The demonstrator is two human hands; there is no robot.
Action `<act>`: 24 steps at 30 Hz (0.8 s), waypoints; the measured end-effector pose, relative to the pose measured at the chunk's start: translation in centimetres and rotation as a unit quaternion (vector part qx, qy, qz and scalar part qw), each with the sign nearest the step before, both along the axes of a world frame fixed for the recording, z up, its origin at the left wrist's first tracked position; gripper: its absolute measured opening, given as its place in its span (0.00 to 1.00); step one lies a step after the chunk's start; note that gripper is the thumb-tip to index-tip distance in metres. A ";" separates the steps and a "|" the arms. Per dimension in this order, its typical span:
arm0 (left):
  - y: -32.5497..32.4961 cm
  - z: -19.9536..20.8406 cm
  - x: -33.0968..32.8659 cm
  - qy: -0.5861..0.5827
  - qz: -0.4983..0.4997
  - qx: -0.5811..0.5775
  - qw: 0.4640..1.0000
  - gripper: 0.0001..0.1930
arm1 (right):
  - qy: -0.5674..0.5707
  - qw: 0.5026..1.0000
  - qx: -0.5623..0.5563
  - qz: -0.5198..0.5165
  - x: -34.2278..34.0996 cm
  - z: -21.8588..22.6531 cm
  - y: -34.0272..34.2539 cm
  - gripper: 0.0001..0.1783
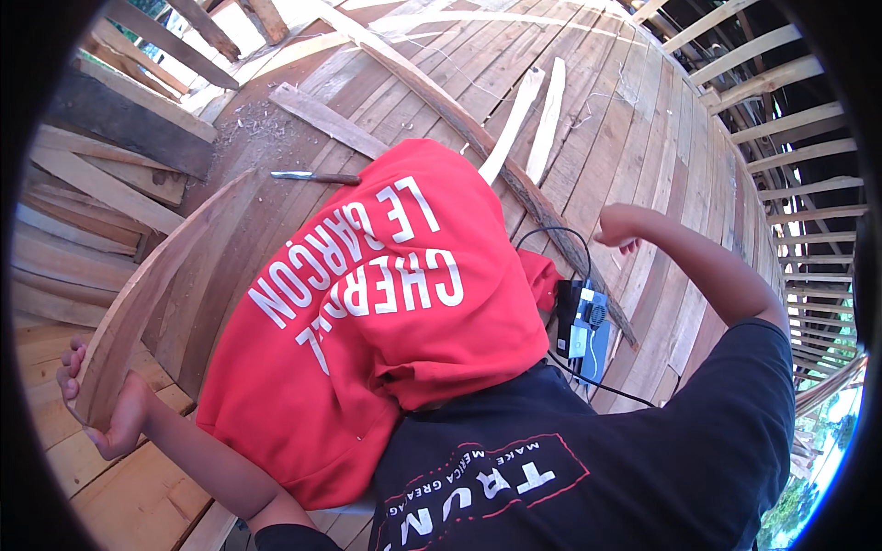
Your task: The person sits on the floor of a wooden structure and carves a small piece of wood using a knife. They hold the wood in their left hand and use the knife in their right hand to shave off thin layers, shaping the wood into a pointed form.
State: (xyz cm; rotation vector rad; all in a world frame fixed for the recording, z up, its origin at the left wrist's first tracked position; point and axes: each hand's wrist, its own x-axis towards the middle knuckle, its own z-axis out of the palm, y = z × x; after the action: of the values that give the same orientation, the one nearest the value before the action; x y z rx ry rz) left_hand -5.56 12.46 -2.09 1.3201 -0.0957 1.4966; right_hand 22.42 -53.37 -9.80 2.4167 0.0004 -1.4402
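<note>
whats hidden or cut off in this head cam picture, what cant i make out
All in the head view:
Part of the left hand: hidden by the curved board it grips.
The palm of the right hand: turned away, so whether it holds anything is unclear.
The near end of the short plank: covered by the red cloth.
The right end of the dark cable: lost at the black shirt.

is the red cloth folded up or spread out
Spread out, though creased: the red cloth covers a broad area, its large white lettering showing.
</note>
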 end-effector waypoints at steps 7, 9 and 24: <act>0.7 0.6 0.0 -0.019 -0.013 -0.030 0.999 0.25 | 0.201 0.962 -0.089 -0.160 -13.2 -5.9 -10.9 0.31; 0.3 0.9 0.4 -0.022 -0.010 -0.037 0.999 0.24 | 0.191 0.951 -0.048 -0.238 -16.1 -7.3 -12.9 0.33; -2.6 1.2 1.0 0.006 -0.006 0.010 1.000 0.24 | -0.203 0.944 0.092 -0.245 -26.4 -14.7 -13.2 0.55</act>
State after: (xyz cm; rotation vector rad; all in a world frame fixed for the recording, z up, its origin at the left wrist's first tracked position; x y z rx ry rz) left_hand -4.57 9.91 -0.93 1.3422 -0.1101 1.4814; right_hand -4.02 -66.61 -24.47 2.9726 -0.6284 -1.1171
